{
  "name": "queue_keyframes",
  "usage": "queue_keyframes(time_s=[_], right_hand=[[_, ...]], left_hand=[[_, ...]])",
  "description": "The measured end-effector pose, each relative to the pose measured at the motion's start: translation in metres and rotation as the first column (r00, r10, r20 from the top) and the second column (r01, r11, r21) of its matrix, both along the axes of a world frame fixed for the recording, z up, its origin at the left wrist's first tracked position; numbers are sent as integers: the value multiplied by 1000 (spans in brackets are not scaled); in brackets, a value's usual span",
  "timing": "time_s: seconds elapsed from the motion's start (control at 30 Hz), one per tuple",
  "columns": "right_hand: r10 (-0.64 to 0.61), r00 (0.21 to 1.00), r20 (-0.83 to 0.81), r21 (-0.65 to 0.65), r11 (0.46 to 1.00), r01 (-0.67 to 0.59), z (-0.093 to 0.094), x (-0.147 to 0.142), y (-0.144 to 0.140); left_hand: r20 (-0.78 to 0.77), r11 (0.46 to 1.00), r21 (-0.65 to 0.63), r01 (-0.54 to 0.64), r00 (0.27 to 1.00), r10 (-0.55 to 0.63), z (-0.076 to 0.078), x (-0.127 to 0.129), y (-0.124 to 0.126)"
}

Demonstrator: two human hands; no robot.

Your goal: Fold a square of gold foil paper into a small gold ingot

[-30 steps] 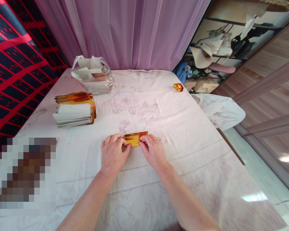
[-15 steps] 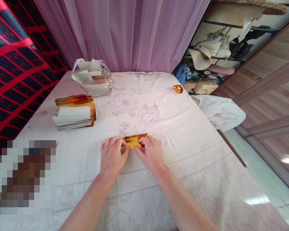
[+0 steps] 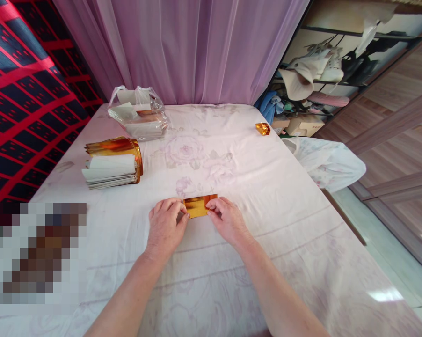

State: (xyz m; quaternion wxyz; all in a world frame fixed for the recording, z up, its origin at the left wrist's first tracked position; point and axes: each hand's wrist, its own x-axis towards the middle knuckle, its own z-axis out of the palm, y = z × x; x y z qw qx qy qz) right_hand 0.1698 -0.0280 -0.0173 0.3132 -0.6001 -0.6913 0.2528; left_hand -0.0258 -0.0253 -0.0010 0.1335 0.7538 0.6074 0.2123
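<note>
A small rectangle of shiny gold foil paper (image 3: 196,207) lies on the cloth-covered table, in front of me. My left hand (image 3: 167,223) pinches its left end between thumb and fingers. At the right end, my right hand (image 3: 228,220) has thumb and fingertips closed on the paper's edge. The gold face between the hands is uncovered and looks flat. Whether the sheet is folded double I cannot tell.
To the left stand a stack of gold and white paper sheets (image 3: 112,164) and a clear plastic bag (image 3: 139,114) of similar sheets. A folded gold piece (image 3: 263,128) sits near the table's (image 3: 284,196) right edge. A white bag (image 3: 332,161) hangs beyond that edge.
My right thumb has slid rightward along the foil paper, away from the left thumb, baring more of its gold face. The left hand stays at its end. The whole view has shifted slightly.
</note>
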Motion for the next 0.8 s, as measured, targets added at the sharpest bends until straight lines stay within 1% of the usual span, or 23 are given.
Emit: queue_keyframes(time_s=[0.07,0.13,0.2,0.3,0.43,0.67,0.8], right_hand=[[14,1000,-13,20,1000,-14,-1,3,0],[14,1000,-8,32,999,-14,-1,3,-1],[8,1000,1,37,999,-8,-1,3,-2],[1,1000,8,48,999,-1,-1,2,-2],[2,1000,24,39,999,-3,2,1,-2],[6,1000,-4,31,1000,-6,1,2,-2],[9,1000,-13,35,999,-9,0,2,-2]], left_hand=[[-10,995,80,56,998,-55,0,0,-4],[-49,975,165,147,989,-140,2,3,-9],[-116,954,186,237,969,-219,5,8,-17],[-181,962,172,210,967,-179,8,17,-26],[-223,972,143,184,963,-149,4,20,-31],[-261,973,135,188,954,-148,1,7,-31],[-298,970,157,184,945,-131,-2,-4,-33]])
